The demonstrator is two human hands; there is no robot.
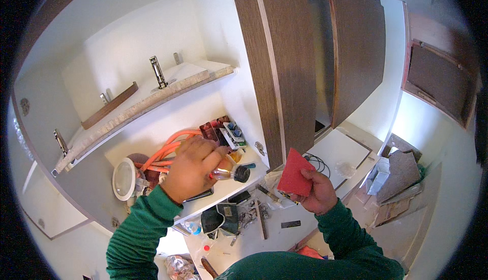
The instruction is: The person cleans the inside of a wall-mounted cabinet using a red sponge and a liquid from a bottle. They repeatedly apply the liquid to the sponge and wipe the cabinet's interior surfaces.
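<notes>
My right hand grips a folded red sheet, apparently sandpaper, with the thumb on its face. My left hand reaches over the lower shelf of a white cabinet, back of the hand up. Against its thumb side is a small clear bottle with a black cap, tilted toward me. The fingertips are hidden, so whether they hold the bottle is unclear. Behind the hand lie a coiled orange hose, dark red boxes and a white fitting with blue parts.
A round white light fitting stands at the shelf's left. Above, a shelf with a rough edge bears metal hinges and a brown strip. Below lie a black pouch, a wooden stick and debris. Brown door panels rise at right.
</notes>
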